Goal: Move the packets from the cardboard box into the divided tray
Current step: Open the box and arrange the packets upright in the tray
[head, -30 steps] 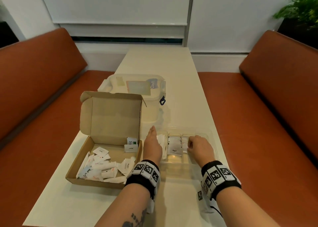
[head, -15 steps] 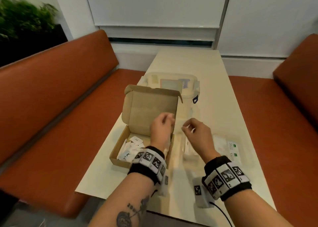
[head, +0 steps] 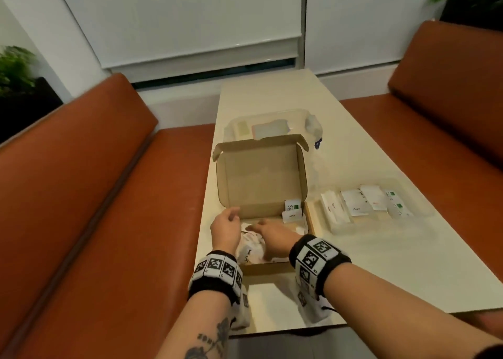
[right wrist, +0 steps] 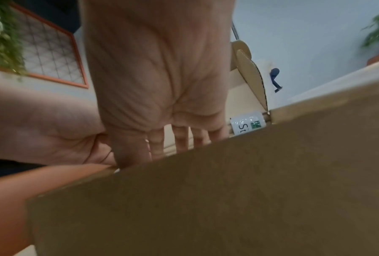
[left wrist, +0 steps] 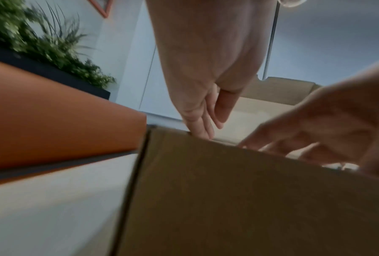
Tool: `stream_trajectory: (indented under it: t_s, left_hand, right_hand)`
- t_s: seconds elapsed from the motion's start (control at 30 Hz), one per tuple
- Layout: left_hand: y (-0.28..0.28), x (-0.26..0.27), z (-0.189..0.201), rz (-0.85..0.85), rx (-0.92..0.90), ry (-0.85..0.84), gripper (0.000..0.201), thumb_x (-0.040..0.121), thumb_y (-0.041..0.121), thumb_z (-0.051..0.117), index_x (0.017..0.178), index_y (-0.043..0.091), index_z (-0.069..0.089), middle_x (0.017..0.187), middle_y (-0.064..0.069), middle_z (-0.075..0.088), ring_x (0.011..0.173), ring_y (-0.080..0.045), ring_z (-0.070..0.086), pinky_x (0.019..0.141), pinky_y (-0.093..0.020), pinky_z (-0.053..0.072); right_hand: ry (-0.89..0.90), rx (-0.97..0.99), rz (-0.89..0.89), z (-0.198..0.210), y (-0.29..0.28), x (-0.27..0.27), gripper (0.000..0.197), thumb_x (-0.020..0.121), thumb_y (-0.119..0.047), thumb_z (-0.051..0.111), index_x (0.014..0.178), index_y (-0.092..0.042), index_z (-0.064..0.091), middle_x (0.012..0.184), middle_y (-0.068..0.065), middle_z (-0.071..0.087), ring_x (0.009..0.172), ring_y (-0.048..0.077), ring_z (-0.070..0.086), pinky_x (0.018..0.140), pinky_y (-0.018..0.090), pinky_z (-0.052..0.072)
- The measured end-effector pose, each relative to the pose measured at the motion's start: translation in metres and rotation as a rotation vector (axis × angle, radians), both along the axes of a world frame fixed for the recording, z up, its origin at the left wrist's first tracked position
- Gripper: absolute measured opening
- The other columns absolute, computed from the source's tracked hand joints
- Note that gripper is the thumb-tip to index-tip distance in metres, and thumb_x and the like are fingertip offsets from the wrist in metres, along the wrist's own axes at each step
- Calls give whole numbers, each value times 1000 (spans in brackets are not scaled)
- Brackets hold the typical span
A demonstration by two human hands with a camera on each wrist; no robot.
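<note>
The open cardboard box [head: 261,179] sits mid-table with its lid upright. Several white packets [head: 251,250] lie in a heap on its floor, and two more [head: 292,209] stand in the far right corner. My left hand [head: 226,222] hovers over the box's left wall, fingers relaxed and holding nothing. My right hand [head: 269,233] reaches down into the box over the heap, its fingers [right wrist: 179,138] straight. To the right of the box, the clear divided tray [head: 353,228] holds several packets [head: 356,206]. The box's front wall [left wrist: 249,199] hides the fingertips in both wrist views.
A clear lidded container [head: 272,127] stands right behind the box. Orange benches [head: 95,195] run along both long sides of the narrow table [head: 394,277]. The table's near edge lies just under my wrists. Potted plants stand in the far corners.
Both hands left the tray, lifted briefly, then moved left and down over the cardboard box. The right hand now reaches inside it.
</note>
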State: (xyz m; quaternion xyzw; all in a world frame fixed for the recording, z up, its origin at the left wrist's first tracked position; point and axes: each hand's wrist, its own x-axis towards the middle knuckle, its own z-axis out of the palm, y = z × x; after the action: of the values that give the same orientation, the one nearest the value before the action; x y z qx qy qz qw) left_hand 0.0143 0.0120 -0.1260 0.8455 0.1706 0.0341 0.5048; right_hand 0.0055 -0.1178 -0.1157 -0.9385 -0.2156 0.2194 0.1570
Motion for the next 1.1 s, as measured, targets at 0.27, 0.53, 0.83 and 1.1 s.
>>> stream_trajectory:
  t_s: [0.27, 0.53, 0.83, 1.1]
  left_hand:
    - [-8, 11, -1, -214, 292, 290, 34, 94, 3, 43, 125, -3, 55, 130, -20, 56, 120, -33, 52, 94, -32, 41]
    - [-11, 18, 19, -571, 485, 543, 32, 84, 11, 64, 115, 3, 65, 117, -14, 64, 103, -27, 62, 78, -29, 48]
    - [-15, 9, 15, -667, 538, 568, 58, 72, 3, 77, 125, 12, 57, 121, -8, 63, 110, -24, 59, 90, -32, 49]
    - [-27, 3, 8, -581, 544, 440, 31, 71, 3, 73, 100, 12, 66, 105, -8, 68, 98, -24, 62, 79, -32, 51]
  right_hand:
    - [-75, -134, -49, -9, 4, 4, 76, 78, -13, 70, 144, -26, 34, 131, 12, 49, 115, 29, 52, 92, 36, 46]
    - [-102, -84, -166, -24, -3, 6, 75, 73, -28, 79, 139, -25, 42, 127, 11, 45, 110, 28, 53, 93, 32, 43]
    - [-175, -39, -181, -31, -12, 4, 40, 87, -29, 58, 126, -25, 56, 119, 10, 49, 105, 29, 52, 91, 34, 40]
    - [-103, 214, -346, -32, -23, 4, 22, 88, -17, 61, 109, -14, 70, 111, 10, 59, 96, 22, 59, 86, 30, 47]
